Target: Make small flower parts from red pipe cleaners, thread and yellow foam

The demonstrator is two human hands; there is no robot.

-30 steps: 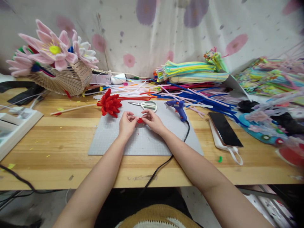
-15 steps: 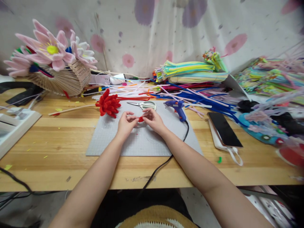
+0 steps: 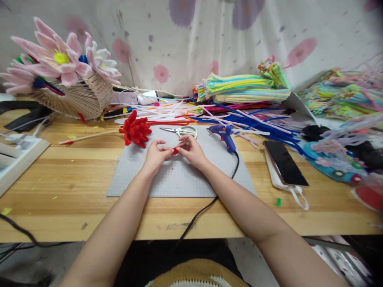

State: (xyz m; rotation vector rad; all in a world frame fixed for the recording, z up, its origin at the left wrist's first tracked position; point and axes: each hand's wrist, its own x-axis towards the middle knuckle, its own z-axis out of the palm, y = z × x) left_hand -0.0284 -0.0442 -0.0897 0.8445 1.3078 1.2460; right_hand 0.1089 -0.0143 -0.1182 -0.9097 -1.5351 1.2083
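Note:
A short red pipe cleaner piece point(image 3: 175, 151) is pinched between my two hands above the grey cutting mat point(image 3: 185, 181). My left hand point(image 3: 157, 154) grips its left side with thumb and fingertips. From the right, my right hand point(image 3: 191, 150) pinches it the same way; most of the piece is hidden by fingers. Just beyond the hands lie scissors point(image 3: 181, 131) with pale handles. A red fuzzy flower point(image 3: 135, 129) on a wooden stick rests at the mat's upper left corner. The blue glue gun point(image 3: 225, 135) lies on its side to the right.
Loose pipe cleaners point(image 3: 254, 121) and yellow-green bundles point(image 3: 242, 85) fill the back. A phone point(image 3: 285, 162) lies right of the mat, a white power strip point(image 3: 26, 159) at left. The glue gun's black cord point(image 3: 200, 213) crosses under my right forearm. Pink flowers point(image 3: 61, 59) stand back left.
My fingertips have come slightly closer together around the red piece, with my left hand tilted a little. The whole view has shifted slightly; the objects on the table lie as before.

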